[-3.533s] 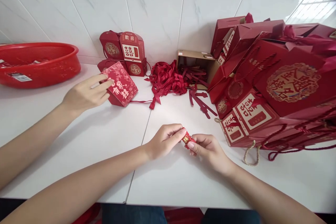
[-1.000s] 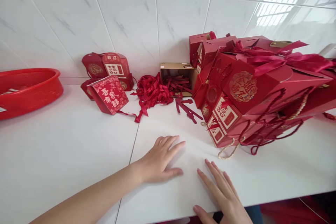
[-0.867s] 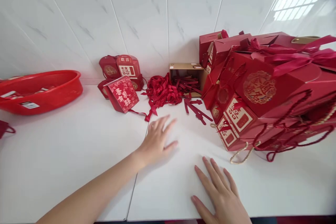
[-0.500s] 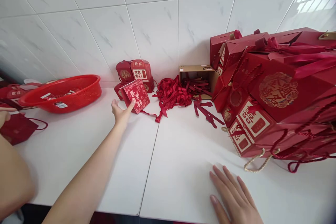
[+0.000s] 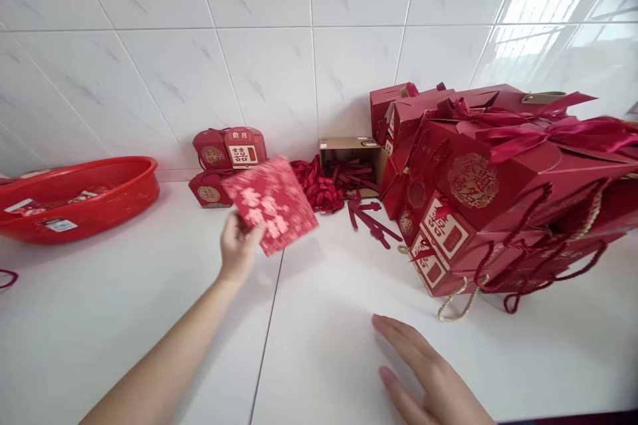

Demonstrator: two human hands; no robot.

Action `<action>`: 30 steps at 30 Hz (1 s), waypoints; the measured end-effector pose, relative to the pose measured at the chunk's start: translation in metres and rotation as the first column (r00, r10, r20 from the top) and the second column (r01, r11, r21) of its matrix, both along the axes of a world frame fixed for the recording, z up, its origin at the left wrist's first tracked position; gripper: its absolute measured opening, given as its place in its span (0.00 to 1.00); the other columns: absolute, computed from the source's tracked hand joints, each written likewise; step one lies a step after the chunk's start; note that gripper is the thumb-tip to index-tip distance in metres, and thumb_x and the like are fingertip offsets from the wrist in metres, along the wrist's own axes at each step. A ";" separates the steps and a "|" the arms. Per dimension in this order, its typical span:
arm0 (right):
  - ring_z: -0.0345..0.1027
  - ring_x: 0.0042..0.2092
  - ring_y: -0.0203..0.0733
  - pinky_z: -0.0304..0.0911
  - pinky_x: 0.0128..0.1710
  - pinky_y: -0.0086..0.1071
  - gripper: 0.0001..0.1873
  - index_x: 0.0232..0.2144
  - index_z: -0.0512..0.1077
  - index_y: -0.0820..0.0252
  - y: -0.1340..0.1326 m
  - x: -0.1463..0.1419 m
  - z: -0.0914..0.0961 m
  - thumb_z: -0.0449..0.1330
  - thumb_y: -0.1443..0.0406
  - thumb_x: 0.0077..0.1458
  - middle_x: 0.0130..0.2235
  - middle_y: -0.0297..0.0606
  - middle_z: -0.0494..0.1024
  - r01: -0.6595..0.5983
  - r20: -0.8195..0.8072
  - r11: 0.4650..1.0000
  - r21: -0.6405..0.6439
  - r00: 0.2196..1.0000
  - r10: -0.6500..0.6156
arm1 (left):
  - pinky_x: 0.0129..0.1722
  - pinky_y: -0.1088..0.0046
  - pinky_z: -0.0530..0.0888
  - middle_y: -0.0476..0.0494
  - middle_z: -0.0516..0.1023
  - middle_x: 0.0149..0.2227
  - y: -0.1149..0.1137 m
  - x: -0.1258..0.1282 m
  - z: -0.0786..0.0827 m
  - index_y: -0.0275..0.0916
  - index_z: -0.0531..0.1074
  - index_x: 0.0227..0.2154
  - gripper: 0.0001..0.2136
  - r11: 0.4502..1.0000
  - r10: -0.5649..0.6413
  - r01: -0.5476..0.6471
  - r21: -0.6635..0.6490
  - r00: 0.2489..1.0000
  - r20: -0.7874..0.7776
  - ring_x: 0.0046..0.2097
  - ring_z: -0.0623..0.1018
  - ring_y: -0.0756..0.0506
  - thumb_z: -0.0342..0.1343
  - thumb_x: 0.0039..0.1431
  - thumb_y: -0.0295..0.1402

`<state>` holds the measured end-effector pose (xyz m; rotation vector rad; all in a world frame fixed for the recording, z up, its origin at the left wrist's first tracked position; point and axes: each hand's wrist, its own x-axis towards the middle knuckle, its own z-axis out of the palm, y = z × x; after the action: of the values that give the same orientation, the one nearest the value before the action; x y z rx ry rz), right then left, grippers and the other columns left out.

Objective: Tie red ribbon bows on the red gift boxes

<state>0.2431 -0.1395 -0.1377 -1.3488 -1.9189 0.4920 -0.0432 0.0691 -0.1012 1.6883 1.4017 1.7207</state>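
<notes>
The left hand is left of the frame's centre, its grip closed on the lower left corner of a patterned red cardboard box with pale flowers and lettering on its face. The box is blurred and tipped. It seems to be clear of the white table, with a faint shadow under its right side, though the blur leaves this uncertain. The right hand lies at the lower right of centre, palm down on the table with fingers spread and holding nothing, well apart from the box. Behind the box, against the white tiled wall, stands a cluster of small red gift boxes with gold medallions. To their right are a heap of dark red ribbon and an open brown cardboard carton with more red strips spilling out in front. A tall pile of large red gift boxes with cord handles and bows fills the right side. A round red plastic basket sits at the left edge. The step in hand looks like picking up the patterned box and carrying it toward the bare stretch of table near the right hand. With only a corner pinched, the box could swing or slip. Handling it further would call for a second support under its far edge and a level set-down clear of the ribbon.
</notes>
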 end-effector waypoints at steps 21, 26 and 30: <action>0.64 0.52 0.44 0.58 0.55 0.45 0.10 0.43 0.71 0.59 0.243 -0.041 0.001 0.56 0.63 0.61 0.49 0.40 0.72 0.472 -0.137 0.868 0.157 0.880 -0.454 | 0.37 0.68 0.74 0.45 0.74 0.39 0.003 0.017 -0.028 0.41 0.62 0.41 0.16 0.978 -0.141 0.120 -0.169 0.982 -0.123 0.39 0.75 0.44 0.58 0.51 0.39; 0.65 0.51 0.45 0.62 0.51 0.46 0.13 0.46 0.69 0.63 0.261 -0.012 0.004 0.56 0.63 0.61 0.50 0.42 0.71 0.644 -0.112 0.764 0.053 0.764 -0.636 | 0.36 0.69 0.74 0.45 0.74 0.39 -0.001 0.017 -0.027 0.41 0.63 0.41 0.17 0.976 -0.145 0.122 -0.182 0.982 -0.122 0.39 0.75 0.44 0.59 0.50 0.39; 0.67 0.50 0.44 0.66 0.48 0.44 0.15 0.49 0.68 0.62 0.269 0.009 -0.002 0.56 0.63 0.61 0.52 0.43 0.69 0.692 -0.043 0.719 -0.065 0.718 -0.694 | 0.35 0.70 0.74 0.45 0.74 0.40 0.000 0.017 -0.027 0.42 0.63 0.41 0.16 0.975 -0.138 0.116 -0.191 0.984 -0.109 0.38 0.75 0.45 0.58 0.51 0.38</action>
<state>0.2517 0.1294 -0.1394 -1.9205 -1.2006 0.1859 -0.0258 0.0695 -0.1284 1.7628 1.4231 1.3948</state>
